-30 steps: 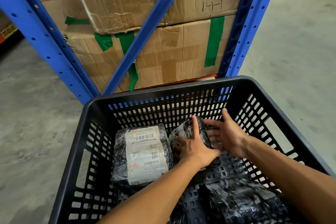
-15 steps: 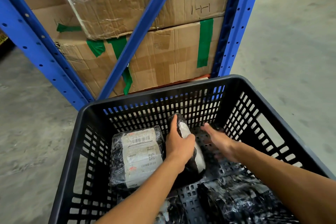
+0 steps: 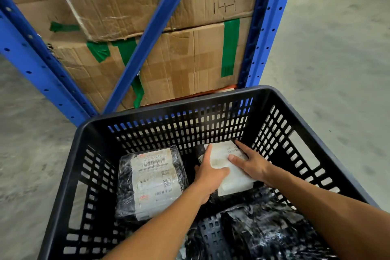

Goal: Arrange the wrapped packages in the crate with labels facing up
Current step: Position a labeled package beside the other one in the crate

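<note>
A black slotted crate (image 3: 147, 118) fills the lower view. At its far right corner lies a black wrapped package (image 3: 231, 179) with its white label up. My left hand (image 3: 209, 175) grips that package's left edge, thumb on the label. My right hand (image 3: 251, 164) rests flat on the label's right side. To the left lies a second wrapped package (image 3: 152, 181), label up with barcodes showing. A third black wrapped package (image 3: 270, 236) sits near the front right, no label showing.
A blue steel rack (image 3: 152, 34) stands just beyond the crate, holding stacked cardboard boxes (image 3: 185, 65) with green tape. Grey concrete floor (image 3: 329, 69) lies on both sides.
The package stood on edge in my left hand; it now lies flat with its label up, and my right hand has come onto the label.
</note>
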A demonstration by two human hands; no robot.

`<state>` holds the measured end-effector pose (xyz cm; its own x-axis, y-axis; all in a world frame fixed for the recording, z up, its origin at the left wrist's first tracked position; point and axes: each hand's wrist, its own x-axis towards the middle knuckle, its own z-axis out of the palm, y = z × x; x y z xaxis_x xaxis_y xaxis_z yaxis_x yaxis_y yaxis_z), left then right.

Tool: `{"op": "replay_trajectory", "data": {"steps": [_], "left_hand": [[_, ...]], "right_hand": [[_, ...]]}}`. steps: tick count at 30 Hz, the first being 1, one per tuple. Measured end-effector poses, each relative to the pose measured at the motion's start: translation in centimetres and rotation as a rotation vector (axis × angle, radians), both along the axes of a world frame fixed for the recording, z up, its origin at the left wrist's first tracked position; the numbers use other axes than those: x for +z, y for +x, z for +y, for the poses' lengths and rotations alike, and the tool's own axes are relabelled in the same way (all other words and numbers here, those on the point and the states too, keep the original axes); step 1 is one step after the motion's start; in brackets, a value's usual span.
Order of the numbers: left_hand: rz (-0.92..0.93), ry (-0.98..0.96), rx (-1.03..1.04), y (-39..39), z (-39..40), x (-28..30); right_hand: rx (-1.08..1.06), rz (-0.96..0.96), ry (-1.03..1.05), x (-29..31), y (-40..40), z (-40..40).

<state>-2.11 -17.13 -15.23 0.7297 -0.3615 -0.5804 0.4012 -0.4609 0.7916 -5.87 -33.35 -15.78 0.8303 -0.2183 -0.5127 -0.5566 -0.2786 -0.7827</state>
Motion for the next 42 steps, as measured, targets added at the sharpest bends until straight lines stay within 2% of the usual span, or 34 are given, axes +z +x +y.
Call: {"op": "replay_trajectory", "data": {"steps": [5,12,17,33,36,38,40,42], "left_hand": [[-0.016,0.064,-0.026,0.0,-1.4,-1.5],[-0.040,0.318,-0.074,-0.8,-2.9,-2.3],[-0.091,0.344,-0.099,-0.9,-2.8,-3.0],[-0.080,0.330,-0.203,-1.5,-1.0,-1.2],[-0.102,0.444,-0.322,-2.0,-1.0,-0.1],[-0.257,0.474,-0.487,-2.7,-0.2,1.3],[-0.435,0.316,-0.679,-3.4,1.2,2.9],[-0.394,0.084,-0.894,-4.2,2.8,4.5]], "right_hand": [[-0.001,0.038,0.000,-0.7,-0.5,-0.9],[0.154,0.191,-0.220,-2.9,-0.6,-1.0],[0.161,0.234,-0.366,-3.0,-0.1,-0.6],[0.212,0.280,-0.368,-0.9,-0.2,-0.1],[0.278,0.297,-0.541,1.2,0.1,0.2],[0.385,0.271,-0.673,4.3,0.1,0.5],[0.587,0.293,-0.759,8.0,-0.4,0.7],[0.733,0.358,-0.725,10.5,-1.7,0.6]]}}
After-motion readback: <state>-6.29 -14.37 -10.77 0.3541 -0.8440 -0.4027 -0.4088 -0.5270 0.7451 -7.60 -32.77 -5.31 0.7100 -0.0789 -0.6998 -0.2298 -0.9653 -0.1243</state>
